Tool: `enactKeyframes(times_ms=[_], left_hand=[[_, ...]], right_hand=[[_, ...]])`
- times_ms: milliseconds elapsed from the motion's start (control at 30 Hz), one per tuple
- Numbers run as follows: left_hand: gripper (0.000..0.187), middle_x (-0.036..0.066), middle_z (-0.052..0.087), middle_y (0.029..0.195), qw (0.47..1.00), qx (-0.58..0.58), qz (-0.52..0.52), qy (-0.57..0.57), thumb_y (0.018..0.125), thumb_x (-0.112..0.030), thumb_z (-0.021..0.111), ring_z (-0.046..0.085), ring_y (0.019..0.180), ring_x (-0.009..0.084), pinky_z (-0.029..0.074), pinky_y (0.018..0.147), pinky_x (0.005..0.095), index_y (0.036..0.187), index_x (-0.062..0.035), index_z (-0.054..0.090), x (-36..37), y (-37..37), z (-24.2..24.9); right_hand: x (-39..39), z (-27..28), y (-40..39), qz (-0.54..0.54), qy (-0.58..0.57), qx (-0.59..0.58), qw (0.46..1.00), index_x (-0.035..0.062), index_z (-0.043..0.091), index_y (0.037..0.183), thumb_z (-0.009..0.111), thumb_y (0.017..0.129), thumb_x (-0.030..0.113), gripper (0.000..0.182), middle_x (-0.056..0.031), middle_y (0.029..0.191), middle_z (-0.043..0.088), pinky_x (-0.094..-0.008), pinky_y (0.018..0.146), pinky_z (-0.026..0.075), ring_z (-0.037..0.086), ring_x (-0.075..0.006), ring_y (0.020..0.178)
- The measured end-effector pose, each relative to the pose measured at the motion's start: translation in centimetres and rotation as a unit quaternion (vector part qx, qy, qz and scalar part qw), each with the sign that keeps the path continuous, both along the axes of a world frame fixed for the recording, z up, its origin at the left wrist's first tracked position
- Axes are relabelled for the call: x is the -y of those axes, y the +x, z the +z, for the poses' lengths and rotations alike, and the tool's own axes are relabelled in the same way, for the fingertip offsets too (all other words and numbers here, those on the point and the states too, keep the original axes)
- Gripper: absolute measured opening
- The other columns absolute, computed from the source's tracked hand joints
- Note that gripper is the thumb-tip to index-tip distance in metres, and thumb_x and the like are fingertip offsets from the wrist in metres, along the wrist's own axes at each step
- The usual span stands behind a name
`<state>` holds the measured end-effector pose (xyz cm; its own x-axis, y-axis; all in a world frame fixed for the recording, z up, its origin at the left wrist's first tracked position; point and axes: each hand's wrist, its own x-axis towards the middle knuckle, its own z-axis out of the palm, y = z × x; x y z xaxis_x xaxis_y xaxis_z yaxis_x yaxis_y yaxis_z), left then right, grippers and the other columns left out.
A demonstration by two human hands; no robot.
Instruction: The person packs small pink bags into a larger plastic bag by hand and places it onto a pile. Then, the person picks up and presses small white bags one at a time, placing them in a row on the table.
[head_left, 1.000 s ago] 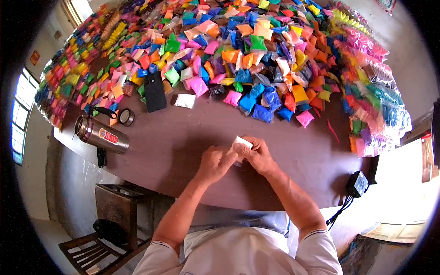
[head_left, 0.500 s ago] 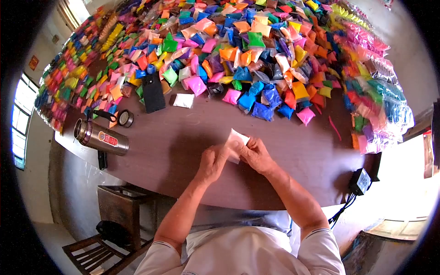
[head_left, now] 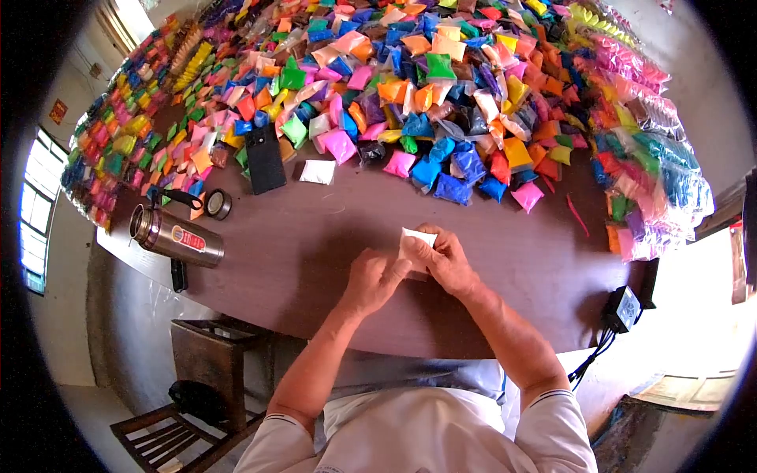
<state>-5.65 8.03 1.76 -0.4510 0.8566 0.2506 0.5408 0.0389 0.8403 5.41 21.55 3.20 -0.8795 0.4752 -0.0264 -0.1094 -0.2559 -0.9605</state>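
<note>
A small white packet [head_left: 418, 238] is pinched in my right hand [head_left: 448, 262], its thumb lying across the front. Close beside it on the left is my left hand [head_left: 376, 280], fingers curled and thumb toward the packet's lower edge; whether it grips the clear edge is hard to make out. Both hands are above the brown table [head_left: 315, 260]. Another white packet [head_left: 317, 172] lies flat on the table beyond them, beside a black phone [head_left: 264, 160].
A large heap of colourful packets [head_left: 441, 68] covers the far side. At left lie a steel flask [head_left: 177, 236] and its round lid [head_left: 218, 204]. Bagged packets [head_left: 662, 158] are piled at right, near a black box with cables [head_left: 621, 309]. A wooden chair [head_left: 206, 363] stands lower left.
The packet has turned more upright and shifted slightly right in my right hand. My left thumb has moved down from the packet's upper part.
</note>
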Motion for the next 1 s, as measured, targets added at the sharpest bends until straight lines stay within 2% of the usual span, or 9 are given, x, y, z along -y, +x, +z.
enactKeyframes(times_ms=[167,267,333,467,567,867,933,967,1000], left_hand=[[0.045,0.013,0.065,0.077,0.997,-0.051,-0.045,-0.024,0.099,-0.046,0.049,0.063,0.072,0.0327,0.048,0.070,0.0423,0.092,-0.0045,0.066,0.1,0.0,0.6],[0.048,0.013,0.065,0.076,1.000,0.000,-0.005,0.006,0.099,-0.047,0.047,0.064,0.072,0.0324,0.048,0.069,0.0429,0.088,-0.0050,0.066,0.0,0.1,0.2],[0.049,0.014,0.065,0.076,0.998,0.060,0.000,-0.008,0.100,-0.047,0.044,0.064,0.073,0.0335,0.048,0.068,0.0423,0.088,-0.0047,0.066,0.0,0.0,0.3],[0.048,0.015,0.064,0.074,1.000,-0.005,0.012,-0.008,0.101,-0.046,0.044,0.064,0.071,0.0349,0.048,0.065,0.0418,0.088,-0.0036,0.065,-0.2,0.4,0.6],[0.046,0.014,0.064,0.073,1.000,-0.018,-0.010,0.011,0.101,-0.042,0.045,0.062,0.069,0.0357,0.048,0.064,0.0413,0.088,-0.0029,0.064,-0.4,0.3,0.4],[0.046,0.010,0.063,0.069,0.992,0.123,-0.007,0.010,0.101,-0.041,0.048,0.063,0.068,0.0215,0.047,0.064,0.0352,0.084,-0.0014,0.064,0.2,0.1,0.7],[0.052,0.005,0.062,0.075,0.993,0.114,-0.013,0.019,0.101,-0.046,0.047,0.057,0.068,0.0135,0.045,0.061,0.0294,0.082,-0.0019,0.064,0.1,-0.1,-0.3],[0.052,0.005,0.062,0.075,0.993,0.114,-0.013,0.019,0.101,-0.046,0.047,0.057,0.068,0.0135,0.045,0.061,0.0294,0.082,-0.0019,0.064,0.1,-0.1,-0.6],[0.052,0.005,0.063,0.074,0.993,0.113,-0.009,0.022,0.102,-0.046,0.047,0.057,0.068,0.0139,0.046,0.061,0.0298,0.081,-0.0022,0.064,0.1,-0.2,-0.7]], right_hand=[[-0.5,-0.5,0.5,0.038,0.034,-0.022,0.998,0.0052,0.065,0.089,0.061,0.098,0.036,0.032,0.0041,0.069,0.057,-0.0208,0.048,0.033,0.047,-0.0036,0.059],[-0.6,0.9,0.6,0.022,0.036,0.038,0.998,0.0055,0.065,0.087,0.061,0.098,0.035,0.031,0.0036,0.068,0.056,-0.0214,0.048,0.033,0.047,-0.0039,0.058],[-1.0,0.8,0.8,0.073,0.047,0.053,0.995,0.0026,0.066,0.089,0.065,0.096,0.024,0.023,0.0019,0.078,0.063,-0.0229,0.059,0.043,0.055,-0.0056,0.072],[-0.8,1.2,0.7,0.085,0.005,0.035,0.996,0.0032,0.066,0.089,0.067,0.095,0.023,0.021,0.0012,0.080,0.064,-0.0232,0.060,0.045,0.057,-0.0063,0.075],[-0.8,-0.2,0.5,0.066,0.015,-0.010,0.998,0.0045,0.065,0.086,0.068,0.094,0.026,0.023,0.0035,0.070,0.058,-0.0223,0.048,0.034,0.047,-0.0044,0.058],[-2.0,-0.9,1.0,0.110,0.024,0.050,0.992,0.0054,0.067,0.094,0.061,0.097,0.031,0.027,0.0014,0.075,0.063,-0.0216,0.050,0.040,0.054,-0.0079,0.059],[-2.1,0.2,1.0,0.102,-0.189,-0.009,0.977,0.0036,0.065,0.106,0.056,0.095,0.029,0.029,-0.0044,0.088,0.067,-0.0240,0.054,0.047,0.062,-0.0142,0.066],[-2.7,-2.8,0.5,0.105,-0.269,-0.044,0.956,0.0013,0.061,0.115,0.053,0.090,0.024,0.034,-0.0099,0.102,0.067,-0.0287,0.059,0.052,0.066,-0.0197,0.079],[-2.8,-2.8,0.5,0.104,-0.269,-0.045,0.956,0.0013,0.061,0.115,0.053,0.090,0.024,0.034,-0.0099,0.102,0.067,-0.0287,0.059,0.052,0.066,-0.0197,0.079]])
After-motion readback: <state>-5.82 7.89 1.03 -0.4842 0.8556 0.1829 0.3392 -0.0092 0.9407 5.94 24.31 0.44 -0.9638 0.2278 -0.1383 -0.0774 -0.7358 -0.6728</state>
